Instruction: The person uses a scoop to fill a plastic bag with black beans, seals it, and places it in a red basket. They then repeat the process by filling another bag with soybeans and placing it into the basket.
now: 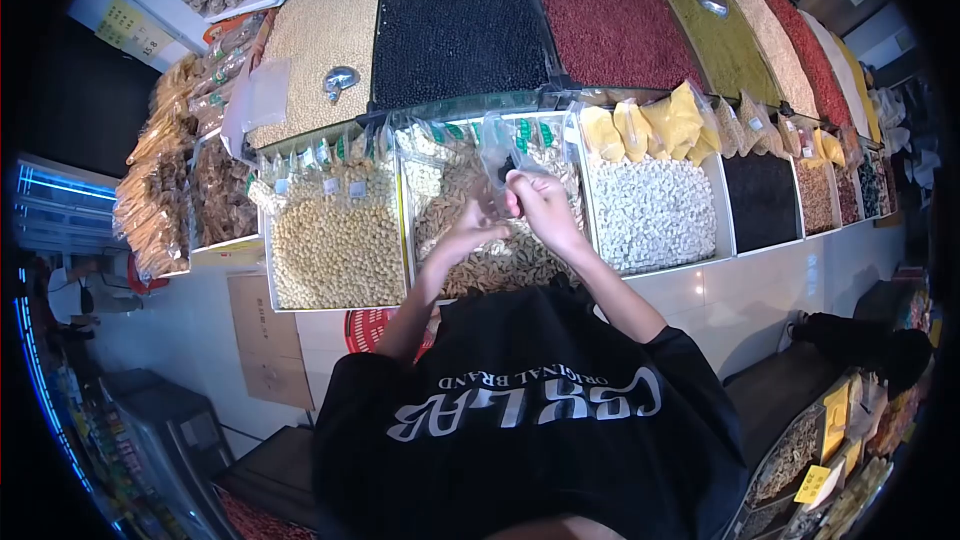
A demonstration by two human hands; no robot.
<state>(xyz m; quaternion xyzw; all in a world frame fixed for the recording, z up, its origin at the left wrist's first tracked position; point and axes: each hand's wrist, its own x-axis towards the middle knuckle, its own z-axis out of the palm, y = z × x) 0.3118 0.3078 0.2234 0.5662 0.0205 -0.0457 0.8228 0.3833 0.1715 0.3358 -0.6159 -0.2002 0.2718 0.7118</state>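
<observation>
My right hand [542,205] is closed around a clear plastic bag [494,143]. Something small and dark shows inside the bag by my fingers; its kind cannot be made out. My left hand [470,236] hovers just to the left with its thumb apart from its fingers, which are smeared by motion, and I see nothing held in it. Both hands are above a white-edged bin [404,210] of brown dried pieces [510,265]. Small clear packets with green marks [525,130] line the back of that bin.
Pale round dried goods [340,250] fill the bin at left, white cubes [655,215] the one at right. Behind slope black beans [455,25], red beans [610,15] and cream-coloured beans [320,25] with a metal scoop [340,80]. A red basket [368,328] sits below.
</observation>
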